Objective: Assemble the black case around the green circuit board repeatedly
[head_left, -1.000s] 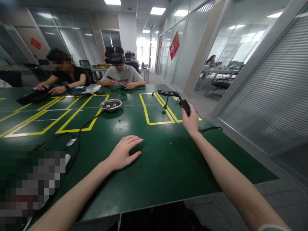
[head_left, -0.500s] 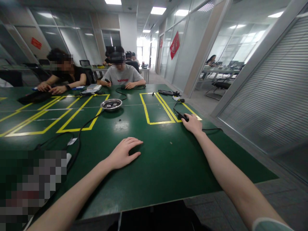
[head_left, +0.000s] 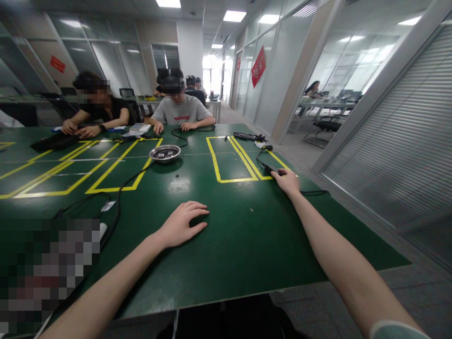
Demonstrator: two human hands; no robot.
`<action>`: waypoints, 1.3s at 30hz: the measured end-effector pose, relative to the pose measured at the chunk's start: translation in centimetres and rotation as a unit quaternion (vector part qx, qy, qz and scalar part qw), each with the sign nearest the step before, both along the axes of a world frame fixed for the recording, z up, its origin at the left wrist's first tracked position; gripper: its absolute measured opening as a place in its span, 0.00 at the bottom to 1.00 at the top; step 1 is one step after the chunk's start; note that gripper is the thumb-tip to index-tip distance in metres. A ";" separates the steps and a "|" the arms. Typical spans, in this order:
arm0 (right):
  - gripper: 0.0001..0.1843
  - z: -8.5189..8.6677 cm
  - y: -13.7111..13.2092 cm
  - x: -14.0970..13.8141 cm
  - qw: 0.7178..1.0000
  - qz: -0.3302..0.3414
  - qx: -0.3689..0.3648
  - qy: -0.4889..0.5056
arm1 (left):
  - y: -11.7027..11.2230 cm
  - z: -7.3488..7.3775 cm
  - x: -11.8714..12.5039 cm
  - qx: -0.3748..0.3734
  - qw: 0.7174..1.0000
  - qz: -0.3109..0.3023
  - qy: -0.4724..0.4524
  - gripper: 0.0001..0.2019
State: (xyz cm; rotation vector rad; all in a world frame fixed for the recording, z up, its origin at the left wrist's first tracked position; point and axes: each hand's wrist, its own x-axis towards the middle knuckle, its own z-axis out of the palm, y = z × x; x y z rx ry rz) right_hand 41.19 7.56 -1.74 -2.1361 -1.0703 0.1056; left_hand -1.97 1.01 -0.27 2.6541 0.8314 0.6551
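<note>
My left hand (head_left: 181, 223) lies palm down on the green tabletop (head_left: 229, 254), its fingers and thumb apart and nothing in it. At the right side of the table, my right hand (head_left: 288, 181) is closed on the near end of a small black power adapter (head_left: 271, 168). A thin cord runs from the adapter's far side to a black plug (head_left: 268, 148), and another cord (head_left: 316, 192) comes out to the right behind my wrist. My fingers partly hide the adapter, which lies over the yellow tape marking.
A steel bowl (head_left: 165, 154) with small metal pieces stands mid-table. Yellow tape outlines (head_left: 238, 180) mark the surface. A folded black tripod (head_left: 249, 137) lies at the far right. A black cable (head_left: 120, 193) crosses the left. Two people sit across the table, one in a grey shirt (head_left: 181, 113).
My right hand has shifted slightly right along the adapter, showing more of its body. My left hand stays put. Across the table, the grey-shirted person's hand has lowered to the tabletop.
</note>
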 end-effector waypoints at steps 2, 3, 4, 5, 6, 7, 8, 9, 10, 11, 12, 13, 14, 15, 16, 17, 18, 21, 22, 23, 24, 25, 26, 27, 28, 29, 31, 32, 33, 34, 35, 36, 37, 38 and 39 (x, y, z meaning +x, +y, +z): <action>0.25 -0.1 0.0 0.0 1.000 0.016 0.015 -0.003 | 0.0 0.0 0.0 0.002 1.000 -0.002 -0.002 0.13; 0.26 -0.1 -0.1 0.0 0.999 0.025 0.023 -0.004 | 0.0 0.0 0.0 0.002 1.000 -0.003 -0.001 0.13; 0.27 -0.1 -0.1 0.0 0.999 0.032 0.030 -0.006 | 0.0 0.1 0.0 0.001 1.000 -0.003 0.000 0.13; 0.28 -0.1 -0.1 0.0 0.999 0.034 0.033 -0.006 | -0.1 0.1 0.0 0.000 1.000 -0.003 0.001 0.14; 0.28 0.0 -0.2 -0.1 0.999 0.030 0.030 -0.006 | -0.1 0.1 0.0 -0.001 1.000 -0.002 0.002 0.14; 0.27 0.1 -0.2 -0.3 1.000 0.019 0.022 -0.004 | -0.1 0.1 0.0 -0.001 1.000 -0.001 0.002 0.14; 0.25 0.3 -0.2 -0.4 1.000 0.006 0.012 -0.003 | -0.1 0.1 0.0 -0.001 1.000 -0.001 0.002 0.13; 0.24 0.4 -0.3 -0.6 1.000 -0.007 0.003 -0.002 | -0.1 0.1 0.0 0.000 1.000 -0.001 0.002 0.13; 0.24 0.6 -0.3 -0.8 1.000 -0.019 -0.005 -0.002 | -0.1 0.1 0.0 0.001 1.000 -0.002 0.002 0.13; 0.25 0.7 -0.4 -0.9 1.000 -0.028 -0.011 -0.004 | -0.1 0.1 0.0 0.001 1.000 -0.002 0.002 0.13; 0.26 0.9 -0.4 -1.0 0.999 -0.034 -0.015 -0.005 | -0.1 0.1 0.0 0.002 1.000 -0.003 0.002 0.13; 0.27 0.9 -0.5 -1.1 0.999 -0.039 -0.017 -0.007 | -0.1 0.1 0.0 0.002 1.000 -0.002 0.003 0.13; 0.28 1.0 -0.6 -1.1 0.999 -0.043 -0.019 -0.008 | -0.1 0.1 0.0 0.002 1.000 -0.003 0.003 0.12; 0.28 1.0 -0.6 -1.1 0.999 -0.048 -0.022 -0.009 | -0.1 0.1 0.0 0.002 1.000 -0.004 0.003 0.12; 0.28 1.0 -0.7 -1.0 0.998 -0.051 -0.024 -0.008 | -0.1 0.1 0.0 0.002 1.000 -0.005 0.003 0.12; 0.28 1.0 -0.7 -1.0 0.998 -0.054 -0.026 -0.007 | -0.1 0.1 0.0 0.002 1.000 -0.005 0.002 0.12; 0.27 0.9 -0.7 -0.9 0.998 -0.056 -0.028 -0.005 | -0.1 0.0 0.0 0.003 1.000 -0.005 0.002 0.12; 0.25 0.8 -0.7 -0.8 0.998 -0.062 -0.029 -0.001 | -0.1 0.0 0.0 0.005 1.000 -0.003 0.001 0.11; 0.25 0.8 -0.6 -0.8 0.998 -0.063 -0.026 0.000 | -0.1 0.0 0.0 0.004 1.000 -0.002 0.002 0.11; 0.25 0.7 -0.6 -0.9 0.998 -0.065 -0.022 -0.002 | -0.1 0.0 0.0 0.003 1.000 -0.002 0.004 0.11; 0.26 0.7 -0.6 -0.9 0.998 -0.067 -0.016 -0.008 | -0.1 0.0 0.0 0.002 1.000 -0.003 0.006 0.11; 0.28 0.6 -0.6 -1.0 0.998 -0.067 -0.011 -0.020 | -0.1 0.1 0.0 0.001 1.000 -0.002 0.007 0.11; 0.28 0.6 -0.6 -1.0 0.997 -0.064 -0.007 -0.034 | -0.1 0.1 0.0 -0.001 1.000 -0.002 0.009 0.12; 0.28 0.5 -0.6 -1.1 0.997 -0.058 -0.006 -0.050 | -0.1 0.1 0.0 -0.003 1.000 -0.002 0.010 0.12; 0.26 0.5 -0.6 -1.1 0.997 -0.048 -0.009 -0.065 | -0.1 0.1 0.0 -0.003 1.000 -0.002 0.011 0.12; 0.23 0.5 -0.6 -1.1 0.996 -0.038 -0.016 -0.076 | -0.1 0.1 0.0 -0.003 1.000 -0.002 0.012 0.12; 0.20 0.5 -0.5 -1.1 0.996 -0.021 -0.032 -0.082 | -0.1 0.1 0.0 0.000 1.000 -0.002 0.011 0.12; 0.20 0.5 -0.4 -1.0 0.996 -0.017 -0.036 -0.082 | -0.1 0.0 -0.1 0.003 1.000 -0.003 0.010 0.11; 0.21 0.5 -0.4 -1.0 0.996 -0.015 -0.038 -0.083 | -0.1 0.0 -0.1 0.004 1.000 -0.004 0.010 0.11; 0.22 0.6 -0.3 -1.0 0.995 -0.014 -0.037 -0.086 | 0.0 0.0 -0.1 0.005 1.000 -0.004 0.010 0.11; 0.23 0.6 -0.3 -1.0 0.995 -0.013 -0.036 -0.091 | 0.0 0.0 -0.1 0.005 1.000 -0.004 0.010 0.11; 0.25 0.6 -0.3 -0.9 0.995 -0.012 -0.034 -0.098 | -0.1 0.0 -0.1 0.003 1.000 -0.004 0.010 0.12; 0.26 0.6 -0.3 -0.9 0.994 -0.012 -0.030 -0.105 | -0.1 0.0 0.0 0.001 1.000 -0.004 0.011 0.12; 0.27 0.5 -0.2 -0.9 0.993 -0.012 -0.025 -0.113 | -0.1 0.1 0.0 -0.003 1.000 -0.002 0.013 0.12; 0.28 0.5 -0.2 -0.9 0.993 -0.013 -0.015 -0.120 | -0.1 0.1 0.0 -0.007 1.000 -0.001 0.015 0.12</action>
